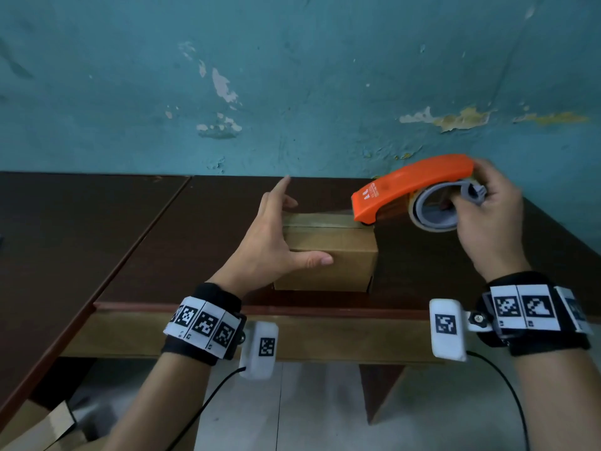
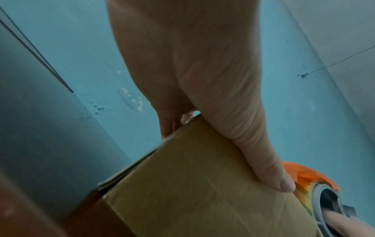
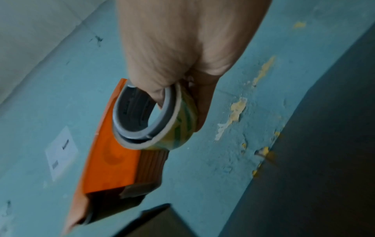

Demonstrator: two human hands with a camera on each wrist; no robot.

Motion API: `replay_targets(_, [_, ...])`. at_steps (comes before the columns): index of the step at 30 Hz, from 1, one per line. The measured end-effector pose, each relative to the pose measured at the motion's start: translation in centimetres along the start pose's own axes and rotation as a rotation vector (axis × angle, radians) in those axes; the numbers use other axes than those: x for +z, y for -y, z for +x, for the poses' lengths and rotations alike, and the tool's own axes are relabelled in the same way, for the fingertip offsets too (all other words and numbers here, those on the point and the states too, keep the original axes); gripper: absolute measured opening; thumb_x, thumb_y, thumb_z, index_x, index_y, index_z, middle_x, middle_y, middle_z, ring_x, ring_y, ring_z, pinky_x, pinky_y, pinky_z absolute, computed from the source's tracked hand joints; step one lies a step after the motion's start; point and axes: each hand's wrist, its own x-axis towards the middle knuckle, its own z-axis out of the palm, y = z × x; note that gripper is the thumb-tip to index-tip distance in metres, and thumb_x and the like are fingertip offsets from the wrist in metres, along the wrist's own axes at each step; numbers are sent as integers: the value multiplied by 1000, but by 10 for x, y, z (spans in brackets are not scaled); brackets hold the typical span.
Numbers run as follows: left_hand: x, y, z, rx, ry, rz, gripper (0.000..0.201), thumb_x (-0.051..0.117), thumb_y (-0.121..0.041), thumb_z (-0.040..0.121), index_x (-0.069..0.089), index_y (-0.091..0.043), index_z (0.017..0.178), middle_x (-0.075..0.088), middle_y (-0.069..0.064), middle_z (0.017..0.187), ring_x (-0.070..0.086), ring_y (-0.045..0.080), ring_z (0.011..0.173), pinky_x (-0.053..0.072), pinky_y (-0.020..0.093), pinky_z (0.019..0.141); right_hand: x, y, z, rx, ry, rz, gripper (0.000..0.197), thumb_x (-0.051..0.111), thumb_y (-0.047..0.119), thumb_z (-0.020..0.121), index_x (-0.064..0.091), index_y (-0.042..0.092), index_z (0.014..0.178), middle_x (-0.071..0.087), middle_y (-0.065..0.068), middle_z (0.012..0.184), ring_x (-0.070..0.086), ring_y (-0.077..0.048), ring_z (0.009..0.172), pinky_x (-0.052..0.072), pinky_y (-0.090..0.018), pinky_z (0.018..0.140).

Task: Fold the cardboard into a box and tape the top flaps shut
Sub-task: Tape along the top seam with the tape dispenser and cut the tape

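A small brown cardboard box stands on the dark wooden table, its top flaps down. My left hand rests on the box's left end, thumb pressed flat along the front face and fingers straight over the top. My right hand grips an orange tape dispenser by its grey core, fingers through the roll. The dispenser's nose touches the box's top right edge, with clear tape lying along the top seam.
The table's back edge meets a peeling teal wall. A second table top adjoins on the left. Loose cardboard lies on the floor at the lower left. Dark table surface stretches to the right of the box.
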Motion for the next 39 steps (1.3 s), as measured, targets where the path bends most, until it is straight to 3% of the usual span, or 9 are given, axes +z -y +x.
replay_targets(5, [1, -1, 0, 15, -15, 12, 145, 80, -71, 56, 3, -17, 166, 41, 1, 143, 43, 6, 129, 34, 11, 100, 7, 6, 3, 79, -97, 99, 43, 56, -9, 88, 68, 19, 118, 70, 6, 99, 68, -5, 91, 57, -23, 82])
replay_targets(11, [1, -4, -1, 30, -14, 45, 138, 82, -65, 60, 8, -21, 167, 38, 3, 143, 41, 0, 127, 39, 22, 101, 6, 11, 2, 59, -97, 66, 45, 57, -6, 88, 67, 25, 118, 71, 1, 108, 70, -15, 103, 58, -35, 92])
replay_targets(16, [1, -4, -1, 28, -16, 52, 136, 83, -65, 61, 10, -20, 167, 36, 3, 145, 40, 1, 128, 40, 24, 103, 12, 18, 5, 68, -160, 81, 40, 57, -3, 88, 70, 19, 118, 71, 3, 107, 70, -17, 105, 58, -43, 94])
replay_targets(18, [1, -4, -1, 21, -17, 56, 137, 82, -65, 60, 9, -20, 166, 35, 3, 145, 39, -1, 128, 40, 23, 102, 15, 22, 6, 81, -188, 98, 37, 57, -2, 88, 70, 15, 119, 71, 2, 107, 70, -17, 104, 59, -40, 92])
replay_targets(22, [2, -4, -2, 12, -18, 64, 138, 80, -68, 60, 8, -18, 166, 36, 2, 142, 42, 3, 126, 40, 22, 100, 22, 30, 7, 96, -231, 134, 34, 57, -3, 92, 69, 20, 114, 68, 17, 98, 68, 4, 95, 56, -18, 81])
replay_targets(27, [2, -5, -2, 6, -16, 74, 136, 84, -62, 63, 8, -17, 166, 36, 3, 143, 41, 2, 126, 40, 22, 100, 28, 33, 8, 113, -299, 186, 38, 55, -3, 87, 68, 30, 101, 69, 10, 95, 70, -5, 91, 55, -19, 76])
replay_targets(31, [2, -4, -2, 4, -14, 61, 136, 85, -60, 64, 8, -16, 166, 35, 3, 143, 40, 2, 126, 38, 18, 100, 28, 41, 9, 94, -311, 182, 43, 54, -2, 89, 64, 40, 90, 68, 14, 88, 68, 3, 84, 54, -16, 73])
replay_targets(35, [2, -3, -2, 3, -11, 49, 136, 85, -61, 63, 8, -16, 166, 34, 2, 143, 39, 1, 127, 36, 11, 98, 23, 37, 8, 76, -285, 127, 39, 54, -2, 92, 66, 34, 100, 66, 20, 91, 65, 12, 86, 52, -11, 75])
replay_targets(39, [1, -3, -2, 7, -11, 47, 137, 83, -63, 62, 8, -16, 166, 33, 2, 143, 40, 3, 127, 39, 19, 101, 18, 31, 6, 27, -219, 23, 46, 53, -3, 90, 64, 32, 117, 65, 21, 100, 62, 16, 92, 49, -7, 84])
